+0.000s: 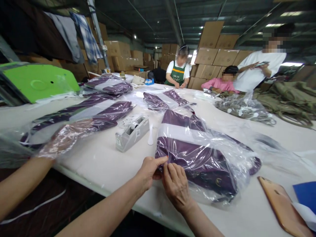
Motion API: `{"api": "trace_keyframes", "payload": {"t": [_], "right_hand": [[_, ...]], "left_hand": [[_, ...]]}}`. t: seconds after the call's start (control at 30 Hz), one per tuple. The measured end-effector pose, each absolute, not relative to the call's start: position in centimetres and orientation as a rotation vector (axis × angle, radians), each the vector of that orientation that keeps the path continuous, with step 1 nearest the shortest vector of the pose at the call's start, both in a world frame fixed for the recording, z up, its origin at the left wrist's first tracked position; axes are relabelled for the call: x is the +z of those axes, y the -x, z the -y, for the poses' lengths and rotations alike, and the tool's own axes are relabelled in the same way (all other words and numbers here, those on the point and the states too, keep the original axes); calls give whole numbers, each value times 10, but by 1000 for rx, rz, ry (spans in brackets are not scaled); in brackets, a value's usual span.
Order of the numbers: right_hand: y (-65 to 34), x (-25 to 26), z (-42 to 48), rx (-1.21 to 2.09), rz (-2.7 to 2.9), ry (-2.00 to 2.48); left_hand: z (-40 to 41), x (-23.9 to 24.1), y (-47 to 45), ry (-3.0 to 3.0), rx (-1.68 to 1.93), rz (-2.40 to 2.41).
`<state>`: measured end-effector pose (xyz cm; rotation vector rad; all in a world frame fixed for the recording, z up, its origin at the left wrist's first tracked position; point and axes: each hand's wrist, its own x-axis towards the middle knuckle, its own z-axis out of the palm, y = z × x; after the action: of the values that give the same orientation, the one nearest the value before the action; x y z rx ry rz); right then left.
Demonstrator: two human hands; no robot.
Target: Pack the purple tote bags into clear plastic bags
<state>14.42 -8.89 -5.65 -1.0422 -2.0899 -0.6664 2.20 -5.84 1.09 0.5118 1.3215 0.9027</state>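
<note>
In the middle of the head view a clear plastic bag (197, 154) lies on the table, with a folded purple fabric item and a white band showing inside. My left hand (149, 169) is closed at the bag's near left corner, thumb and index finger pressed on the film. Close beside it, my right hand (176, 184) has its fingers bunched on the same corner, pinching the bag. What lies beneath the fingertips is hidden. A grey tape dispenser (133, 133) stands beyond my left hand, with a white strip-like piece (150, 135) beside it.
At left a co-worker's hand (61, 138) reaches inside another plastic bag with a purple item (112, 115). More bagged purple items (111, 84) lie behind. A phone (283, 204) rests at right. Khaki fabric (291, 98) is piled far right. Several people are across the table (98, 171).
</note>
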Motion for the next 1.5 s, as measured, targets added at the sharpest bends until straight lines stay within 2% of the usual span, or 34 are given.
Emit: {"api": "trace_keyframes", "payload": {"t": [0.2, 0.4, 0.53, 0.63, 0.7, 0.8, 0.87, 1.03, 1.17, 1.3, 1.4, 1.5], "right_hand": [[-148, -63, 97, -614, 2055, 1093], [-188, -26, 102, -592, 2068, 911], [-210, -13, 120, -578, 2167, 841], [-211, -23, 129, -516, 2124, 903], [-205, -32, 131, -465, 2049, 963], [-197, -33, 130, -402, 1942, 1011], [-196, -27, 130, -369, 1881, 1046], [-204, -6, 130, -294, 1820, 1126], [-208, -4, 126, -235, 1761, 1128], [-205, -8, 131, -162, 1724, 1145], [-222, -9, 151, -274, 1795, 1227], [-277, -9, 181, -567, 1666, 1423]], "left_hand": [[56, -5, -27, -507, 971, -1383], [81, 3, -57, -384, 1110, -1266], [107, -9, -58, -445, 983, -1164], [119, -27, -32, -877, 888, -1337], [121, -35, -13, -1552, 1072, -1443], [114, -33, -5, -2630, 1375, -1108], [106, -27, -13, -2935, 1442, -821], [84, -4, -31, -3108, 1437, -470], [64, 21, -32, -3241, 1187, -73], [57, 39, -36, -3304, 1073, 76], [57, 38, -34, -3313, 1055, 108], [56, 19, -27, -3288, 1139, 94]]}}
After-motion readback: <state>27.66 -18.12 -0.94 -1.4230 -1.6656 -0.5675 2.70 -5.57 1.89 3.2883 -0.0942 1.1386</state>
